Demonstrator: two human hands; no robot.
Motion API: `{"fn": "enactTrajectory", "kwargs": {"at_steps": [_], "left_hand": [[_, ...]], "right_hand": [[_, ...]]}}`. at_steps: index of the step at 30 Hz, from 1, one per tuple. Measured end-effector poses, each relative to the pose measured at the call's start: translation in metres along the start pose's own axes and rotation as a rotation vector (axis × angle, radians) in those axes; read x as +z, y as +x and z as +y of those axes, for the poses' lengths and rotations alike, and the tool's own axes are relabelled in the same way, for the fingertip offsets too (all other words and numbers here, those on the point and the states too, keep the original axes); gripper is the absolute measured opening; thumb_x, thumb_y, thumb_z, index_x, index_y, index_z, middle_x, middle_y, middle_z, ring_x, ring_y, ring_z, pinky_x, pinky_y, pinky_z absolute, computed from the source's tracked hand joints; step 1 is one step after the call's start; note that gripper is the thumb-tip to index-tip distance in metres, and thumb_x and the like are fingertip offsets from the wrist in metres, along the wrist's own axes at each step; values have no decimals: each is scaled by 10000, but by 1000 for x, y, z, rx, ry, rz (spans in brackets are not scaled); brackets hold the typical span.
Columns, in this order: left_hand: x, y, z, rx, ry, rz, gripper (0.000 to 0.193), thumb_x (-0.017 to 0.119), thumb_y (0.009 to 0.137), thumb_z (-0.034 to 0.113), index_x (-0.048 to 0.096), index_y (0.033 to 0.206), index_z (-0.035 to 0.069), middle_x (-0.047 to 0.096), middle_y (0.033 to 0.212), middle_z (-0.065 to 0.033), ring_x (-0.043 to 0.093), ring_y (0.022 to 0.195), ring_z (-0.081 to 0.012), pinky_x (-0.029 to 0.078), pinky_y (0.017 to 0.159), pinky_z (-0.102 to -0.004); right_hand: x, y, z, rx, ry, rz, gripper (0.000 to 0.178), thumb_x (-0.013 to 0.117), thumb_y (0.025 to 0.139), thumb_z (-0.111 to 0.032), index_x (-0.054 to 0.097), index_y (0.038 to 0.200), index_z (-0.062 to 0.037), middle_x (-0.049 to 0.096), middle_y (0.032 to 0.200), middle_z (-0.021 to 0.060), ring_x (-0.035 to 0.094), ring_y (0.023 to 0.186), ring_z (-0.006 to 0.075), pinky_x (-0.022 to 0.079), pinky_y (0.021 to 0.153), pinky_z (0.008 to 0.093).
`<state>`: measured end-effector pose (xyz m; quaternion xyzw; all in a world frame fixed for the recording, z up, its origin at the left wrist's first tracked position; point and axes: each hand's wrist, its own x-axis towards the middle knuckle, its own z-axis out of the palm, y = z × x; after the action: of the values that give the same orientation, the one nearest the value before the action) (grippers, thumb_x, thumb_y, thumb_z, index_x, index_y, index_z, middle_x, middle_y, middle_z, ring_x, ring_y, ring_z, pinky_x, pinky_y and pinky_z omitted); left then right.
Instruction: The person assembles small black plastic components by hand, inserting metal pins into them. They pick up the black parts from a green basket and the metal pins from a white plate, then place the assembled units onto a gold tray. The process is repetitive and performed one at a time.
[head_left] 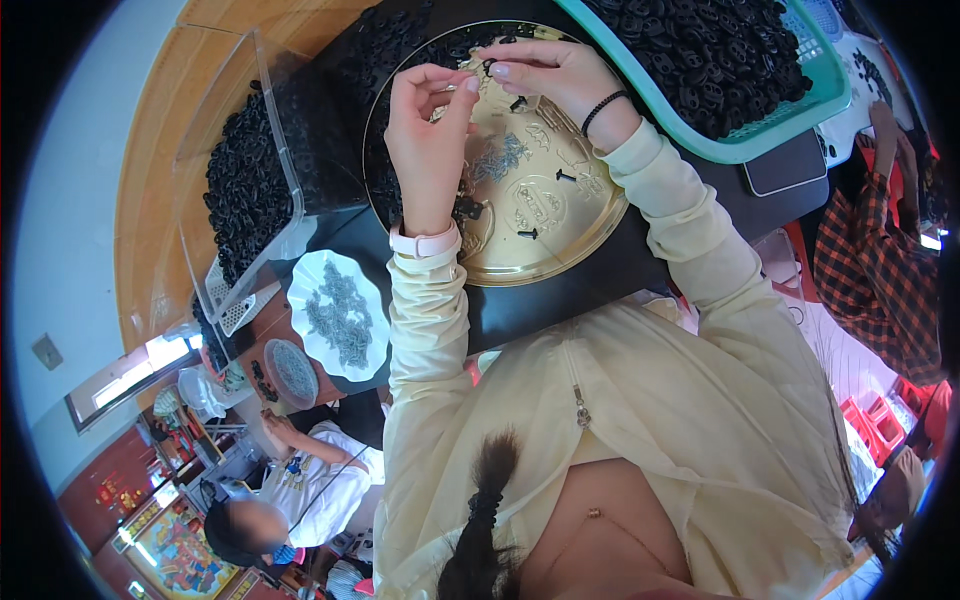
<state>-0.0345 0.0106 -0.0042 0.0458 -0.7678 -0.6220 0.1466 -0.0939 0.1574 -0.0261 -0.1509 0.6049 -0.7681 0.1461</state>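
Both hands meet above the far part of a round gold tray [590,235]. My right hand [555,78] is closed in a pinch on a small black plastic piece [489,67]. Close beside it, my left hand [432,130] pinches thumb against forefinger; whatever sits between those fingertips is too small to make out. Beneath the hands, a loose heap of tiny grey metal springs [500,158] lies on the tray. A few black plastic pegs [528,234] are scattered around it, and more dark pieces crowd the tray's left and far rim.
A teal basket [740,150] of black two-holed plastic pieces stands at far right. To the left are a clear box [295,190] of black parts and a white scalloped dish [375,365] of springs. People sit at lower left [335,480] and far right [880,270].
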Motion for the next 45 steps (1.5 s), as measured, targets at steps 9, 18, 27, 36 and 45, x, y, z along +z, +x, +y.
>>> {"fn": "enactTrajectory", "kwargs": {"at_steps": [9, 18, 27, 36, 45], "left_hand": [[1, 1, -3, 24, 10, 10, 238, 662, 817, 82, 482, 967, 37, 646, 932, -78, 610, 813, -108, 536, 578, -229], [-2, 3, -3, 18, 54, -30, 272, 670, 802, 44, 443, 951, 53, 622, 943, -113, 607, 845, -134, 553, 601, -236], [-3, 5, -5, 6, 48, -40, 273, 674, 798, 43, 440, 938, 55, 625, 941, -110, 605, 848, -133, 554, 608, -241], [-13, 3, 0, -34, 154, -147, 236, 655, 807, 23, 427, 864, 42, 637, 900, -92, 619, 803, -128, 538, 618, -235], [-14, -1, 2, 150, 616, -250, 227, 645, 805, 21, 419, 823, 37, 672, 827, -100, 636, 737, -112, 514, 607, -234]], "right_hand": [[-2, 2, 8, -31, -89, -32, 233, 669, 803, -137, 685, 1033, -101, 655, 895, 21, 584, 793, 81, 466, 701, 197], [-3, 2, 10, -63, -162, -55, 281, 652, 829, -152, 648, 1094, -57, 652, 976, 40, 582, 820, 93, 477, 754, 210], [-4, 2, 3, -21, -185, -47, 270, 656, 826, -149, 654, 1078, -53, 650, 923, 33, 580, 804, 88, 478, 744, 209], [-5, 2, 13, 9, -249, -92, 209, 694, 777, -156, 701, 977, -99, 687, 911, 57, 629, 805, 109, 494, 741, 230], [-4, -3, 15, 61, -426, -118, 202, 698, 765, -152, 704, 955, -83, 693, 848, 66, 626, 702, 102, 500, 674, 222]]}}
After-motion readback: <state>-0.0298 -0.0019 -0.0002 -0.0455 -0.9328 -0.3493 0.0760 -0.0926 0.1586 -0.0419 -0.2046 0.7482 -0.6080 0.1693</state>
